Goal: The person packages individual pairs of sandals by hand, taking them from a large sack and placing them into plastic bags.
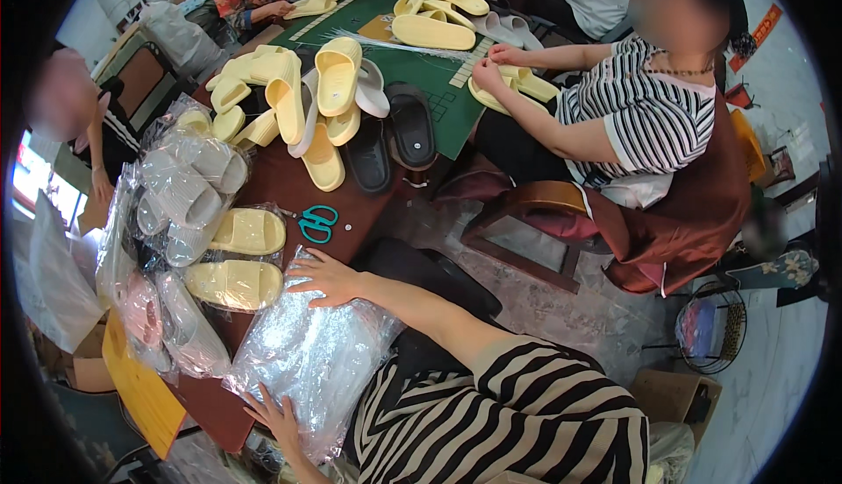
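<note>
The right hand (pixel 329 280) lies palm down just below the teal-handled scissors (pixel 317 224), its fingers loosely spread and pointing left, resting on the upper end of a clear plastic sheet or stack of bags (pixel 307 352). Its bare forearm runs in from lower right of the scissors, the elbow bent at a striped sleeve (pixel 553 379). The left hand (pixel 279 418) is well below the scissors, fingers fanned up and to the left over the lower end of the plastic, its forearm rising from the bottom edge of the view. Neither of the hands is clenched; both press flat, though whether the left fingertips pinch the film's edge I cannot tell. The plastic spreads below the scissors, its right side reaching toward the wearer's lap.

Around the scissors the bench (pixel 364 208) shows a patch of bare brown cover, mostly above and to the right, with a small white disc (pixel 348 228) just beside the handles. The bench edge passes close on the right of the scissors; past it lies grey floor (pixel 535 313), partly taken by a wooden chair (pixel 526 208). Left of the scissors, room is tight: a wrapped yellow slipper (pixel 250 231) sits near, bagged grey slippers (pixel 184 190) crowd beyond it, and dark slippers (pixel 412 129) stand above right.
</note>
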{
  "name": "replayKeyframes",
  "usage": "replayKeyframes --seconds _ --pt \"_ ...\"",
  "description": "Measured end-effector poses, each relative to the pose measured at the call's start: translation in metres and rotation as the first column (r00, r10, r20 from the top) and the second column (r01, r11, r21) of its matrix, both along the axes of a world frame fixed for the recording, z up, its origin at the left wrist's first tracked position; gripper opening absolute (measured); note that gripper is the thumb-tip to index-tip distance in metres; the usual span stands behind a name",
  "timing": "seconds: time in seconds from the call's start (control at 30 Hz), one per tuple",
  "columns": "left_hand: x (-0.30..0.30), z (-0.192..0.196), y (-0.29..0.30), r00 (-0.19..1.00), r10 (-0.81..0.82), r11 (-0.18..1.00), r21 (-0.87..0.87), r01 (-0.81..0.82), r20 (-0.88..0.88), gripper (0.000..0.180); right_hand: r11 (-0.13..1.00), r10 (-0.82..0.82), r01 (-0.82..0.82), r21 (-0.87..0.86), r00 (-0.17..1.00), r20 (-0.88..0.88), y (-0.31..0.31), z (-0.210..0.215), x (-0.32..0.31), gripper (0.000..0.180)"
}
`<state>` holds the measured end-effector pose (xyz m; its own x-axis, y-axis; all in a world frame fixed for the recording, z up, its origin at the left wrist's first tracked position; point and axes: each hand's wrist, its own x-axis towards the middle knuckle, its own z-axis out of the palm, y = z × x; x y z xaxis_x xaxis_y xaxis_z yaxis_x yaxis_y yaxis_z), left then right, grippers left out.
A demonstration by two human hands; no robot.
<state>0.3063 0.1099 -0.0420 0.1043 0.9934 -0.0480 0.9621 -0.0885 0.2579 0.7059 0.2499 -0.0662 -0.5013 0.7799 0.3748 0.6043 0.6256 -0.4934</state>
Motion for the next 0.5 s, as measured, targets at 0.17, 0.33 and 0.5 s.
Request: replayKeyframes --seconds 0.17,0.33,0.5 --pt "-0.005 -0.002 -0.002 0.999 0.001 1.0 -0.012 -0.002 -0.036 0.065 1.0 0.016 -0.016 -0.004 0.999 -0.029 0.003 0.0 -0.004 0.061" --pt "0.004 0.007 0.0 0.999 0.009 0.998 -0.056 -0.012 -0.042 0.064 1.0 0.011 -0.011 -0.002 1.0 -0.022 0.001 -0.001 -0.001 0.061" --pt "0.001 0.005 -0.001 0.997 0.002 0.999 -0.037 -0.005 -0.071 0.064 1.0 0.0 0.001 0.016 1.0 -0.029 0.001 0.0 -0.003 0.058"
